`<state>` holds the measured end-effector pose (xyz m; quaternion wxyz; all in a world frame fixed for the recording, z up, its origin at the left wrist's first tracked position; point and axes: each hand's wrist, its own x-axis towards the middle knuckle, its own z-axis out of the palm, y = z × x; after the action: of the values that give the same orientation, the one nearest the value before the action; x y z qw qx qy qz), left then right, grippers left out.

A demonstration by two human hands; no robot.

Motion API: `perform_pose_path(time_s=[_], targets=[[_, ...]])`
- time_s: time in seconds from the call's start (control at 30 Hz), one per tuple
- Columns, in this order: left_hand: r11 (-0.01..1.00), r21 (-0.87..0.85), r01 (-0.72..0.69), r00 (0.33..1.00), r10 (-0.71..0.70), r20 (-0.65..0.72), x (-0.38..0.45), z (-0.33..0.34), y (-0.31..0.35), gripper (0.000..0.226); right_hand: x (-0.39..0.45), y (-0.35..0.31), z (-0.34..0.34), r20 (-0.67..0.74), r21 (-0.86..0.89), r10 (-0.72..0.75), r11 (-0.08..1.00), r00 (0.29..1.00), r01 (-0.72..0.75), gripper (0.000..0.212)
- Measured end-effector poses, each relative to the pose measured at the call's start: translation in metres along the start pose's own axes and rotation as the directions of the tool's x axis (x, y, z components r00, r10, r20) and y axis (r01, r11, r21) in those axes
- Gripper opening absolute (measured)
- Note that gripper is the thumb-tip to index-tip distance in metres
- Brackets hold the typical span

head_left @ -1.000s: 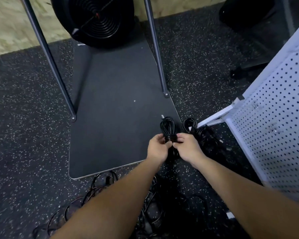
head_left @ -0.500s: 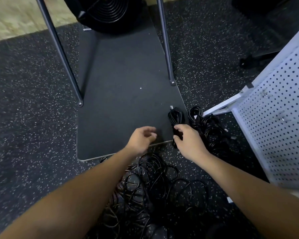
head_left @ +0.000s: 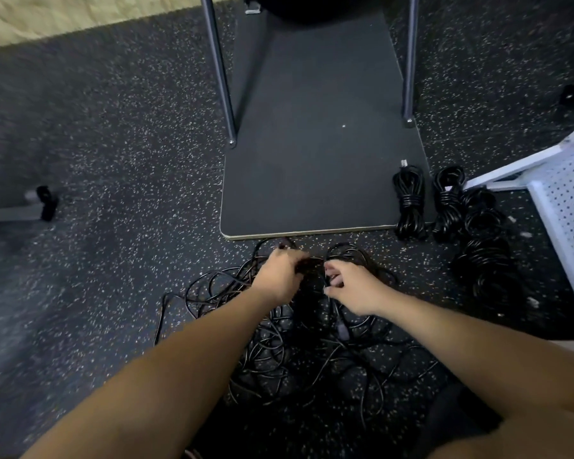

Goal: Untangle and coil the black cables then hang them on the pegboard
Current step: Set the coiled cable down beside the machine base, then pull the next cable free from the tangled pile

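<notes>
Since the earlier frame both hands are pulled back from the coiled bundle (head_left: pixel 409 202), which is left lying at the front-right corner of the dark mat (head_left: pixel 315 154), half on the mat and half on the speckled floor (head_left: pixel 120 246); the hands are now placed over the tangled pile of black cables (head_left: pixel 312 342) just in front of the mat's near edge. The left hand (head_left: pixel 279 276) is seen w/ fingers curled round a clump of cable at the top of the pile. The right hand (head_left: pixel 352 286) is held just beside it, fingers bent and thumb out, touching cable strands; whether a strand is actually gripped can't be told, as the frame is blurred there. A 2nd coiled bundle (head_left: pixel 448 202) is laid just right of the 1st, and more coiled cables (head_left: pixel 484 260) are stacked behind it, next to the white pegboard (head_left: pixel 570 207) standing at the right edge. Two metal legs (head_left: pixel 221 77) are planted at the mat's sides.
</notes>
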<state>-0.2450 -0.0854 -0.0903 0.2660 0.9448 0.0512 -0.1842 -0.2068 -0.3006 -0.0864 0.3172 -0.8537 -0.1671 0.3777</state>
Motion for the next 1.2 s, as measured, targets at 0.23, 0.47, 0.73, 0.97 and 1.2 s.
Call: perform_pose_path(time_s=[0.23, 0.47, 0.73, 0.97, 1.2], targets=[[0.999, 0.022, 0.047, 0.998, -0.046, -0.040, -0.015, 0.013, -0.021, 0.068, 0.023, -0.010, 0.022, 0.058, 0.053, 0.048, 0.997, 0.997, -0.051, 0.091], [0.984, -0.179, -0.012, 0.996, -0.004, -0.090, -0.020, 0.001, -0.025, 0.058, 0.029, -0.024, 0.011, -0.016, 0.170, 0.025, 0.985, 1.000, -0.022, 0.015], [0.974, -0.150, -0.170, 0.959, 0.128, -0.251, -0.034, -0.150, 0.025, 0.023, -0.029, -0.145, -0.114, -0.211, 0.085, -0.229, 0.964, 0.950, 0.251, 0.019], [0.931, -0.234, -0.281, 0.938, 0.214, -0.274, -0.061, -0.254, 0.092, 0.010, -0.110, -0.233, -0.192, -0.356, -0.036, -0.351, 0.931, 0.866, 0.362, 0.019], [0.757, -0.523, -0.392, 0.919, 0.293, -0.265, -0.111, -0.294, 0.143, 0.024, -0.162, -0.293, -0.219, -0.629, 0.056, -0.389, 0.841, 0.674, 0.538, 0.018]])
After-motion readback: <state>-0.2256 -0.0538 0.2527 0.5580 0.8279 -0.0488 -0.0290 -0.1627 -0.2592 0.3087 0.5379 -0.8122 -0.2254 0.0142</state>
